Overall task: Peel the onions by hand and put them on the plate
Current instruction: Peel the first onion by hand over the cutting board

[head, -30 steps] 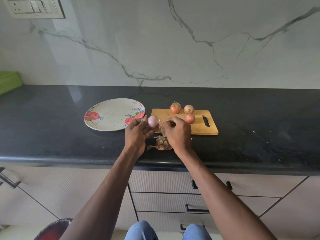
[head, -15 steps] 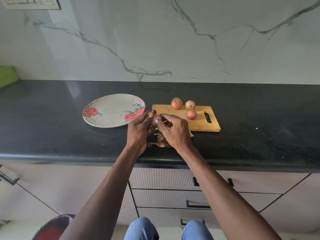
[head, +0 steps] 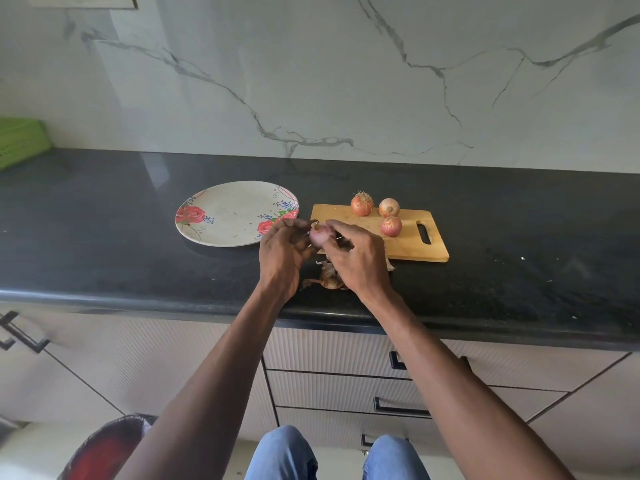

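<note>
Since a moment ago, more of the pale pink onion (head: 319, 234) shows between my fingers, where it had been almost hidden. My left hand (head: 282, 252) curls round it from the left, holding it above the worktop (head: 104, 237) between the flowered plate (head: 221, 216) and the wooden cutting board (head: 408, 244). My right hand (head: 356, 258) pinches at the onion's right side, fingers bent round it. Below my hands a heap of brown onion skins (head: 327, 279) lies on the worktop. Three unpeeled onions (head: 390, 226) stand on the cutting board, close together at its far side. The plate holds no onion yet.
</note>
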{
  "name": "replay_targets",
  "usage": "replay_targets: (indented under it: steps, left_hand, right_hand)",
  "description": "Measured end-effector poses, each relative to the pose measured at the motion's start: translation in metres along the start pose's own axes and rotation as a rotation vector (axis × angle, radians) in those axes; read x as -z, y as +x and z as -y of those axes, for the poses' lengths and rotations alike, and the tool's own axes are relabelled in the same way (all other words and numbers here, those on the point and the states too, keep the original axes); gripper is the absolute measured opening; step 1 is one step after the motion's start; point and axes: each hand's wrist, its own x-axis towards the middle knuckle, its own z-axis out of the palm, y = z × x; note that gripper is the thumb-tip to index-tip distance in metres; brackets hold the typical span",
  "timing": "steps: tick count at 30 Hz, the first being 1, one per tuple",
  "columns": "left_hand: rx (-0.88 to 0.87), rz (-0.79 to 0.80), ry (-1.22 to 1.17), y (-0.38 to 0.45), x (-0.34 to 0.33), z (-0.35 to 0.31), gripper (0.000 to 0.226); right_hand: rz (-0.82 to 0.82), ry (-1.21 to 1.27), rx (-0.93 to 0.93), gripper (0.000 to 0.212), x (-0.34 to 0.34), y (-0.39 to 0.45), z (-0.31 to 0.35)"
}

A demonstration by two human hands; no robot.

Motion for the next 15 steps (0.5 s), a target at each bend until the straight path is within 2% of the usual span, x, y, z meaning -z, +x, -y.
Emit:
replay_targets:
  steps: [4,7,15]
  left_hand:
    - [0.084,0.067,0.033,0.0012,-0.0025,0.001,0.034]
    - [0.0,0.147,0.196,0.0002,-0.0005,0.0056,0.023]
    - [-0.08,0.132,0.325,-0.0025,-0.0012,0.0086,0.022]
  right_hand:
    - [-0.043,-0.015,-0.077,0.022,-0.0006,0.0001,-0.0034]
    - [-0.019,-0.049,-0.088,0.023,-0.0023,0.0004,-0.0078]
    - [-0.045,-0.143,-0.007,0.036,-0.0057,-0.0009,-0.007]
